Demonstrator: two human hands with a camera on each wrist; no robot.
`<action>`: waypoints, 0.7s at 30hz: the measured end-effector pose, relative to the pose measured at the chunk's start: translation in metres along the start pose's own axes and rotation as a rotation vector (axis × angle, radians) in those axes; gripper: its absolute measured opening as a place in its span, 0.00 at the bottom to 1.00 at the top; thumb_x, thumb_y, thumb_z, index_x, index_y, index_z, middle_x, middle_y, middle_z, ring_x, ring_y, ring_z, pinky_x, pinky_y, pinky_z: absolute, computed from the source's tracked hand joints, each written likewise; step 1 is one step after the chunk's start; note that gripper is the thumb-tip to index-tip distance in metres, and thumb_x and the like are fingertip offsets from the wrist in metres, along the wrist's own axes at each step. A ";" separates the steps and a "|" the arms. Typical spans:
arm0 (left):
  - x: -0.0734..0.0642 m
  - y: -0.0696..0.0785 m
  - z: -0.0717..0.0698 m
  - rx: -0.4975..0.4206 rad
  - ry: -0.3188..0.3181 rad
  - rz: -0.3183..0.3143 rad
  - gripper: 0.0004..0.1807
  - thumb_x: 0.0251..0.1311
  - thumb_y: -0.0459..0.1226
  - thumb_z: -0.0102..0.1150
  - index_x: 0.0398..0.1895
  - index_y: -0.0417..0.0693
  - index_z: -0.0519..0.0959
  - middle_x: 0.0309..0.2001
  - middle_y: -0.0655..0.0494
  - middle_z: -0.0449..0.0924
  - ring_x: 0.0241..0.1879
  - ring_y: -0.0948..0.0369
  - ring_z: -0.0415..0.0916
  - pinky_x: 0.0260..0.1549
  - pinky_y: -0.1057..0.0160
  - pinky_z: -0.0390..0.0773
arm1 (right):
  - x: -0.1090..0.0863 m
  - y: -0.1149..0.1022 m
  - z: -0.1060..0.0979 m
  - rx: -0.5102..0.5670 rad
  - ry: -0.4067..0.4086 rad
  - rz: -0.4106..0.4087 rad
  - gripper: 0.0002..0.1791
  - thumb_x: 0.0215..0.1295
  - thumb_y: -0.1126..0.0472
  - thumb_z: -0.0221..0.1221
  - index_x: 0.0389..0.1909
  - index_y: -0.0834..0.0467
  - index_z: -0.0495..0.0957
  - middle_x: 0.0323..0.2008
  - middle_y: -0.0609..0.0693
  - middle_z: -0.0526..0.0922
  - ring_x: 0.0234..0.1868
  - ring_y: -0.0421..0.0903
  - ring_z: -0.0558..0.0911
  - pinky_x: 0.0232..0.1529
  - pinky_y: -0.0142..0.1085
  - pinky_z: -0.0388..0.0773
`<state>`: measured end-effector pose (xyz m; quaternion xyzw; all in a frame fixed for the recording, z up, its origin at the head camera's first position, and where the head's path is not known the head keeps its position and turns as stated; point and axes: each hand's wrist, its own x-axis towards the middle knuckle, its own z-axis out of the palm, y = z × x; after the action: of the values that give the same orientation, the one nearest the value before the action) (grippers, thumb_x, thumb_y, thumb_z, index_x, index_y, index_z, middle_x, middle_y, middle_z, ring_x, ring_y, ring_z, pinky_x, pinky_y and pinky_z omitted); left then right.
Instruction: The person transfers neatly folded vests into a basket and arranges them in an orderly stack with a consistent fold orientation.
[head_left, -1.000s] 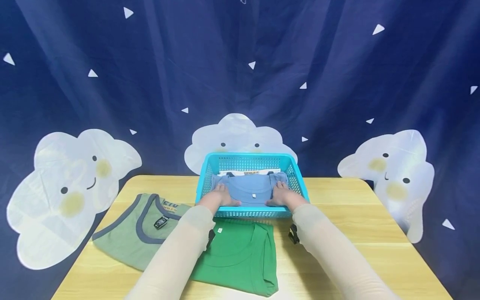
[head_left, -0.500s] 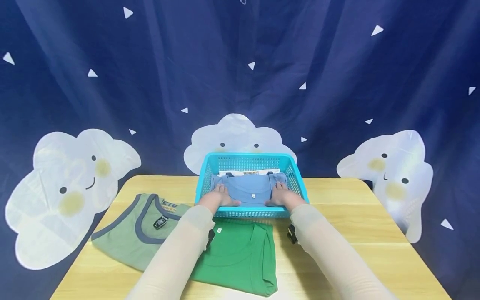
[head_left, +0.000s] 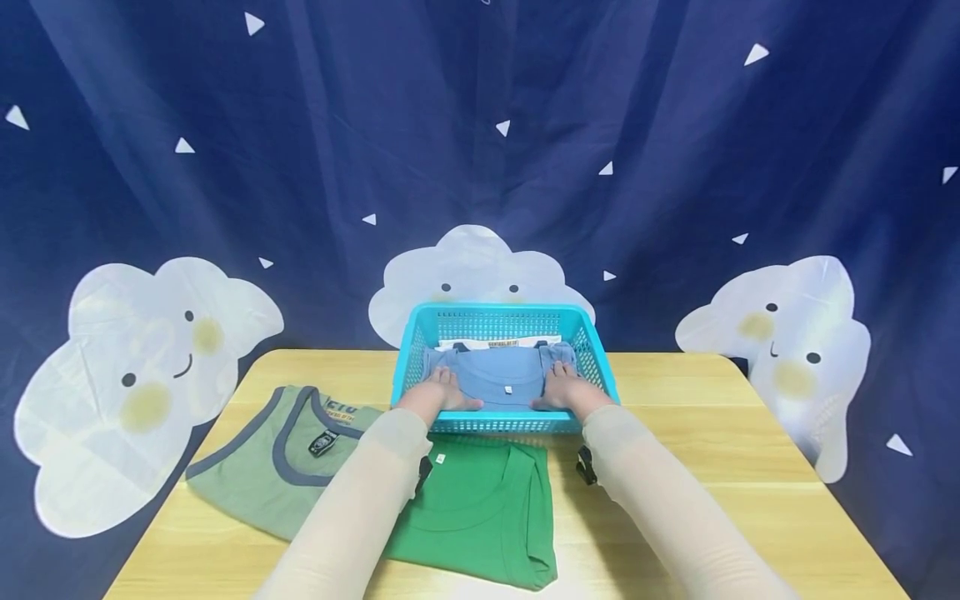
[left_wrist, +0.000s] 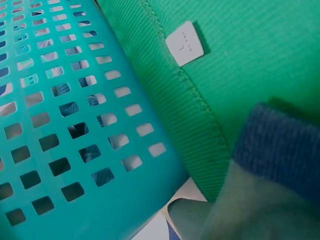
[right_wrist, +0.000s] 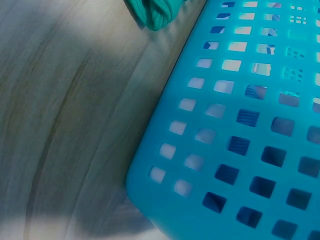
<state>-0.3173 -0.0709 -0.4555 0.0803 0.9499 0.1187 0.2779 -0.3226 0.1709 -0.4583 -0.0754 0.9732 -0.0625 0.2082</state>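
In the head view, a blue folded shirt (head_left: 495, 367) with a small white neck label lies inside the turquoise plastic basket (head_left: 504, 422). My left hand (head_left: 435, 395) rests on the shirt's left side, fingers extended forward and thumb toward the middle. On its right side my right hand (head_left: 567, 392) lies in much the same way, mirrored. Both forearms cross over the basket's front rim. Behind the blue shirt, a white garment (head_left: 472, 343) with a printed strip shows along its edge. The wrist views show the perforated basket wall (left_wrist: 75, 125), with neither hand visible there.
A green folded shirt (head_left: 480, 508) lies on the wooden table (head_left: 720, 467) in front of the basket. Left of it, a grey-green tank top (head_left: 247, 483) with dark trim partly overlaps it. A dark blue curtain (head_left: 480, 150) with cloud prints hangs behind the table.
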 end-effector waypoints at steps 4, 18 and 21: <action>0.000 0.000 0.000 0.006 0.001 0.000 0.54 0.68 0.66 0.44 0.79 0.36 0.42 0.80 0.40 0.32 0.79 0.47 0.27 0.76 0.48 0.41 | 0.000 0.000 -0.001 -0.012 -0.003 0.001 0.50 0.70 0.42 0.58 0.74 0.74 0.50 0.77 0.71 0.44 0.78 0.64 0.45 0.75 0.54 0.50; 0.003 0.000 0.000 0.019 0.038 0.008 0.54 0.67 0.66 0.46 0.78 0.33 0.44 0.80 0.38 0.35 0.79 0.46 0.29 0.75 0.48 0.43 | 0.000 -0.003 -0.003 0.011 -0.016 0.027 0.48 0.71 0.42 0.57 0.76 0.71 0.50 0.78 0.69 0.42 0.78 0.63 0.43 0.76 0.54 0.49; 0.004 0.000 -0.001 0.039 0.046 0.031 0.53 0.68 0.65 0.46 0.78 0.32 0.46 0.79 0.37 0.38 0.79 0.45 0.31 0.75 0.49 0.43 | -0.002 -0.003 -0.002 0.013 -0.003 0.025 0.48 0.71 0.42 0.57 0.75 0.72 0.51 0.77 0.69 0.43 0.78 0.64 0.44 0.75 0.55 0.50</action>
<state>-0.3209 -0.0699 -0.4568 0.0979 0.9568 0.1061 0.2523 -0.3211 0.1689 -0.4550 -0.0618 0.9733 -0.0663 0.2109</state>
